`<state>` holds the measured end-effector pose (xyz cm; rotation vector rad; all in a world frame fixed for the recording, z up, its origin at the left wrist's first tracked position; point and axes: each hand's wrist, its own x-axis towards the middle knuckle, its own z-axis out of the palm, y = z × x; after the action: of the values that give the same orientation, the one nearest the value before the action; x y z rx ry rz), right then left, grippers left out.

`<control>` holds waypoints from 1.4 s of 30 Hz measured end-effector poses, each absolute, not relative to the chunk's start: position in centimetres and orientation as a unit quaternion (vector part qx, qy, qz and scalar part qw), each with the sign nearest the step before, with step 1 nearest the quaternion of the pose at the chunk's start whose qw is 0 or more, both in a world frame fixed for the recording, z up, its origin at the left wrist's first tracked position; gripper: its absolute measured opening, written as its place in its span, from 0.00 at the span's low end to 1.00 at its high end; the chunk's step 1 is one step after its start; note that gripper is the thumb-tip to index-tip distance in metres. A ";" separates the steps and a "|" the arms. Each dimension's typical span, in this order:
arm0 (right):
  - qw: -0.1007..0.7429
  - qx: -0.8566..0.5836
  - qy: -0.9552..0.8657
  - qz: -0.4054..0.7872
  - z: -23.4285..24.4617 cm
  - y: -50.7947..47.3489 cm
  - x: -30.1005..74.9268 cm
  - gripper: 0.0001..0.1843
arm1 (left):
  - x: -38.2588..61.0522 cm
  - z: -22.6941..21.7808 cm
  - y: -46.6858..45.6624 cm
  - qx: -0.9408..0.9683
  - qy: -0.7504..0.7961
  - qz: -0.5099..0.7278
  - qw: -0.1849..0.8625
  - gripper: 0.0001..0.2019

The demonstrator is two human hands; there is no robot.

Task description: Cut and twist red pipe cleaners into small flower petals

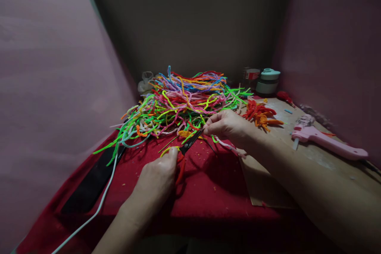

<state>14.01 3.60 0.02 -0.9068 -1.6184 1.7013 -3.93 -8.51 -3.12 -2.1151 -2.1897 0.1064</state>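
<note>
My left hand (157, 180) is closed around the red handles of a pair of cutting pliers (187, 147), whose dark jaws point up and to the right. Just past the jaw tips my right hand (226, 125) pinches a thin piece that I cannot make out. Both hands work over a red cloth (208, 184) strewn with small orange crumbs. Directly behind them lies a big heap of pipe cleaners (181, 101) in green, pink, orange, blue and yellow.
A small pile of orange and red pieces (259, 114) lies at the right of the heap. A pink glue gun (324, 139) rests on brown cardboard (269, 184). Jars (268, 80) stand at the back. A white cable (99, 202) and black strip (92, 184) lie left.
</note>
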 end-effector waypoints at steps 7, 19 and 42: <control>0.297 -0.342 -0.616 0.644 0.2 3.3 14.0 0.05 | -4.2 -3.2 -8.3 -0.700 -0.709 0.041 0.073 0.10; 0.283 -0.352 -0.640 0.622 -0.2 3.5 14.1 0.06 | -4.4 -3.3 -8.4 -0.698 -0.708 0.051 0.097 0.10; 0.407 -0.328 -0.605 0.600 0.8 2.6 14.0 0.03 | -7.3 -2.2 -4.2 -0.591 -0.797 0.103 0.069 0.17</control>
<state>14.03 2.62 0.84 -0.8269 -1.5266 1.5142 -7.34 -4.23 -2.22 -1.7800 -2.3992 0.3087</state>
